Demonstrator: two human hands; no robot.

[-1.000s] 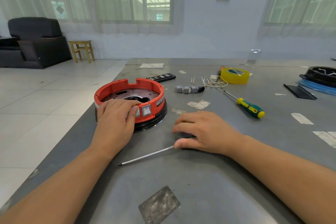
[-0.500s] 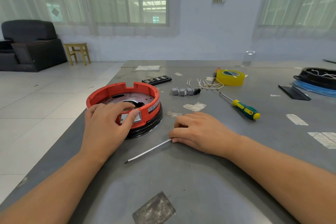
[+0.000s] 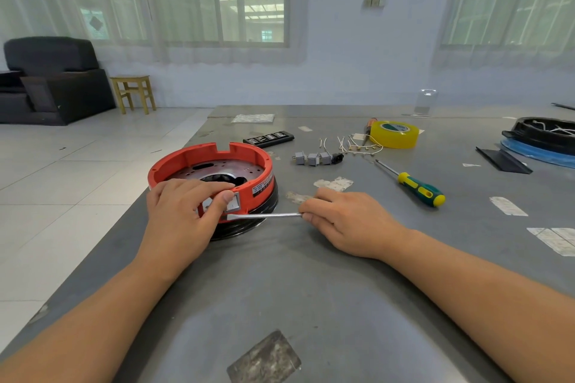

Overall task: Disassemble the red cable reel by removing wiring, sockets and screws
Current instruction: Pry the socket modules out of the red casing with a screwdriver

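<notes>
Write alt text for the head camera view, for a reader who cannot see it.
A person's left hand steadies a red cable reel on a grey table while the right hand pinches a thin metal rod, its tip at the reel's front socket. Behind lie removed sockets, loose wires, yellow tape and a screwdriver.

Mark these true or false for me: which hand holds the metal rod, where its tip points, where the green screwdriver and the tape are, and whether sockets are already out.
1. The right hand holds the metal rod. True.
2. The rod's tip points at the yellow tape roll. False: it points at the red cable reel, by the left hand.
3. The green screwdriver is in the left hand. False: it lies on the table.
4. Grey sockets lie loose beyond the reel. True.
</notes>
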